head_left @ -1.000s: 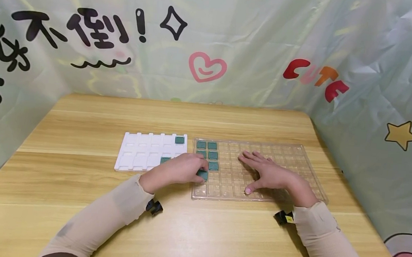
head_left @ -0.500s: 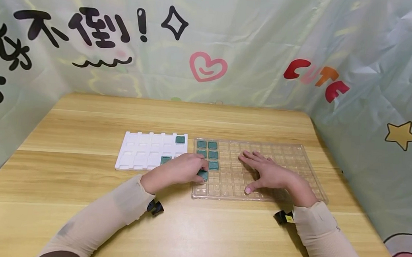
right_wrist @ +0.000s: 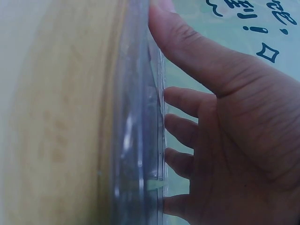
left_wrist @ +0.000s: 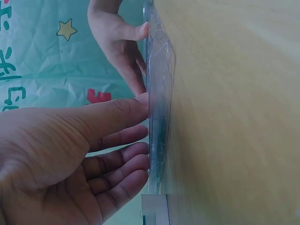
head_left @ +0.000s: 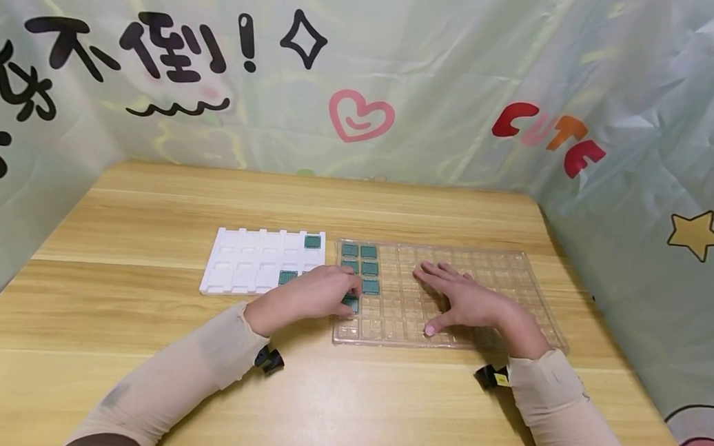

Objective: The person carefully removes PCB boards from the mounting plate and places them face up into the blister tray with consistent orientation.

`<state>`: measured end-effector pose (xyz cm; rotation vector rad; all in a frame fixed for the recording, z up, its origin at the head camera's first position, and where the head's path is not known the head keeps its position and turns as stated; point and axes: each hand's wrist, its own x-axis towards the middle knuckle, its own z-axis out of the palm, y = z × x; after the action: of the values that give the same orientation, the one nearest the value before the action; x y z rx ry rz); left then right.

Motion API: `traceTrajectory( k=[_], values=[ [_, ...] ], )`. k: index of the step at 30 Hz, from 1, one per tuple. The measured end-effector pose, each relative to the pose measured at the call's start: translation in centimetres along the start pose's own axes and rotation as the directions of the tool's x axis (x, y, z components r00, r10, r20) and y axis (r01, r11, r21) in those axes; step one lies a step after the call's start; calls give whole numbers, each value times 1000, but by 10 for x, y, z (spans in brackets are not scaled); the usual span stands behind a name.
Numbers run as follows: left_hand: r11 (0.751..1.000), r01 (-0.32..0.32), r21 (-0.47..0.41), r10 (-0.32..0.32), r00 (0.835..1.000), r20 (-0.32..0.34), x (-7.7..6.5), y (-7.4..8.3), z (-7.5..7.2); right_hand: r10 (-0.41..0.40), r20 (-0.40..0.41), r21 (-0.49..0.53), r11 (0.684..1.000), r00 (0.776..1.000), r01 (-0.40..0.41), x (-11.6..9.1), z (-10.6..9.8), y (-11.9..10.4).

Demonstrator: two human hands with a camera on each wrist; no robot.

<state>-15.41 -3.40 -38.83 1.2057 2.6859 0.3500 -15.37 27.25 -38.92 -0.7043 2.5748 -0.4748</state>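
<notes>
My left hand (head_left: 321, 291) is at the left side of a clear plastic tray (head_left: 386, 332). Its thumb and fingertips pinch a small green chip (head_left: 352, 306) at a cell near the front; the fingers partly cover it. In the left wrist view, the thumb (left_wrist: 117, 112) and fingertips meet the tray's top. More green chips (head_left: 370, 287) fill cells in the two leftmost columns. With fingers spread, my right hand (head_left: 466, 303) rests on the tray's middle, holding nothing. In the right wrist view its fingertips touch the tray surface.
A white compartment tray (head_left: 254, 271) lies left of the clear one, partly hidden by my left hand. Green chips (head_left: 313, 241) sit in its right part. Both trays lie on a wooden table (head_left: 344, 409), with printed cloth (head_left: 435, 83) behind and at the sides.
The chip under my left fingertips has shifted very slightly, and a bit less of it shows. My right hand stays still.
</notes>
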Motion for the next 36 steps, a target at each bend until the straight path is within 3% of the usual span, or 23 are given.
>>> traceTrajectory(
  k=[18, 36],
  values=[
    [995, -85, -46, 84, 996, -21, -1, -6, -6, 5, -3, -1, 1000, 1000, -5, 2, -5, -3],
    [998, -62, -26, 61, 998, -22, -1, -3, -1, -6, -11, -8, 1000, 1000, 6, -1, 1, -3]
  ],
)
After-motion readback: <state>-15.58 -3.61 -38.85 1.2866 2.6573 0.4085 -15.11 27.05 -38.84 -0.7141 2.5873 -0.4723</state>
